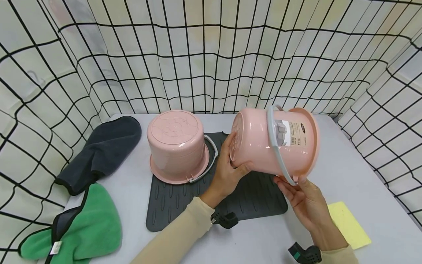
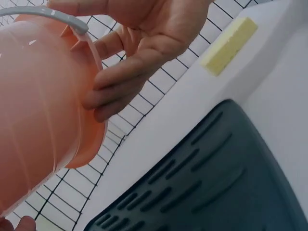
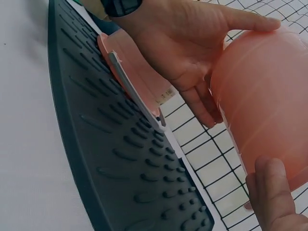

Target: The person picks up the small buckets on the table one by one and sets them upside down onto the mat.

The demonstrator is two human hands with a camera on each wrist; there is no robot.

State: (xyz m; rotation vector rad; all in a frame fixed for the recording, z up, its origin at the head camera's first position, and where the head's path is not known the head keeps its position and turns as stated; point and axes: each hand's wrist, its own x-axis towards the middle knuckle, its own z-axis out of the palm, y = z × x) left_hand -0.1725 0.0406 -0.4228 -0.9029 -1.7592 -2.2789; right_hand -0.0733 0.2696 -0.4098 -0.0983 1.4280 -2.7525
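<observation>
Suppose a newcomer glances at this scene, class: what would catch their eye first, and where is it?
Probably the labelled pink bucket, held on its side above the mat, with the left hand at its base and the right hand at its rim. Next might come the upturned pink bucket on the mat's left part, then the bright green cloth at the head view's lower left.

A labelled pink bucket (image 1: 257, 141) is held sideways above a dark mat (image 1: 260, 198) by the left hand (image 1: 227, 174) at its base and the right hand (image 1: 308, 205) at its rim; an upturned bucket (image 1: 178, 150) is set on the mat.
</observation>
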